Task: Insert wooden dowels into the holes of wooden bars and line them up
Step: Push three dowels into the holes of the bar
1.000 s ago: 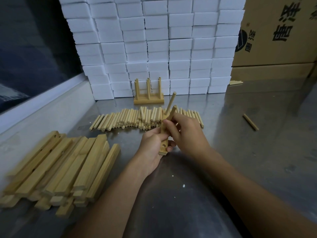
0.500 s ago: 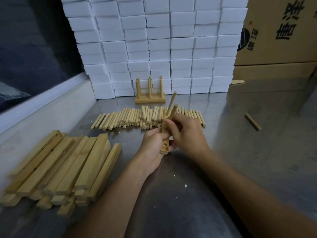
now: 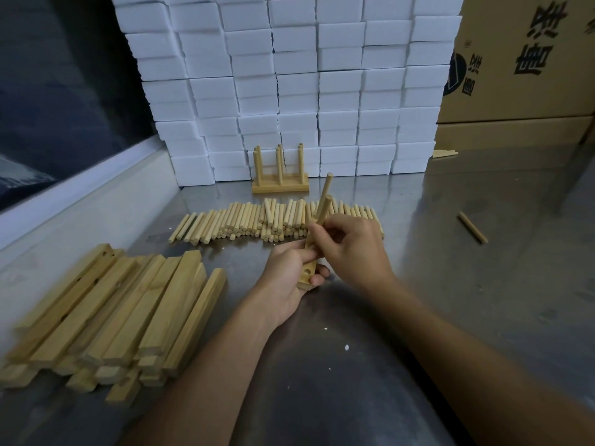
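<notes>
Bar (image 3: 308, 264) in the left hand (image 3: 286, 278) is gripped at mid-table, its long axis running near-to-far and tilted up at the far end. Two dowels stand out of it: the far dowel (image 3: 327, 188) and a second dowel (image 3: 323, 210) pinched by the right hand (image 3: 351, 246), seemingly being pressed home. One empty hole (image 3: 308, 271) shows at the near end, just left of the right hand, so that hand is nearer the dowel row (image 3: 257, 220) for the next dowel.
</notes>
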The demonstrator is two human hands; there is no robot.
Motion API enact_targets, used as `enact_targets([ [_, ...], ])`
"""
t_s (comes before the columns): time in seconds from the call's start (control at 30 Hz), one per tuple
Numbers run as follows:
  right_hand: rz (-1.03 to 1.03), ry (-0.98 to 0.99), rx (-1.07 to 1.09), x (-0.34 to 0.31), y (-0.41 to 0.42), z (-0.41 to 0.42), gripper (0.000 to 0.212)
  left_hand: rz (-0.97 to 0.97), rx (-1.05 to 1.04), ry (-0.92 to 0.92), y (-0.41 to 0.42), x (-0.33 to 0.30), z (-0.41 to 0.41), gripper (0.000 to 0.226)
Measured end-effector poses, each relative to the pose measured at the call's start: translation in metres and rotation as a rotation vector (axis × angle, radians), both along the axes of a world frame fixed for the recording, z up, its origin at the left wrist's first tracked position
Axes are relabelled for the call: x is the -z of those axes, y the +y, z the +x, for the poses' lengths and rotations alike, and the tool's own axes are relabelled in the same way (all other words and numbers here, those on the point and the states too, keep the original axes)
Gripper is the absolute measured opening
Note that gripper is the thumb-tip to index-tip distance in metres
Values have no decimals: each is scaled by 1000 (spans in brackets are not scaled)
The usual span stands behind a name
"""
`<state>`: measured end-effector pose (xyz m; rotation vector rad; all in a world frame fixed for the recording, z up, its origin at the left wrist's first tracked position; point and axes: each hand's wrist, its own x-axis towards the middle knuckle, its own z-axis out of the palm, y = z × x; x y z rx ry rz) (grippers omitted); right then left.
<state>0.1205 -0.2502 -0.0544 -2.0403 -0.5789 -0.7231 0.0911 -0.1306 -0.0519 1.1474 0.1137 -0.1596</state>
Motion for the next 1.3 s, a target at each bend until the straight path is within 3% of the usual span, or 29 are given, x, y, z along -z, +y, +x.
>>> enact_targets([
  [0.17,30,-40,60,2,5,0,34,15,-29,0,-1,0,1,24],
  [0.57,-38,-24,-24,0,-1,3,37,26,5,14,0,-3,0,22],
  [1.07,58,-33,16,10,4,0,35,-10,-8,9,0,-2,1,23],
  [1.3,114,33,-18,12,-6,1,63,-79,-46,44,2,-2,2,25],
])
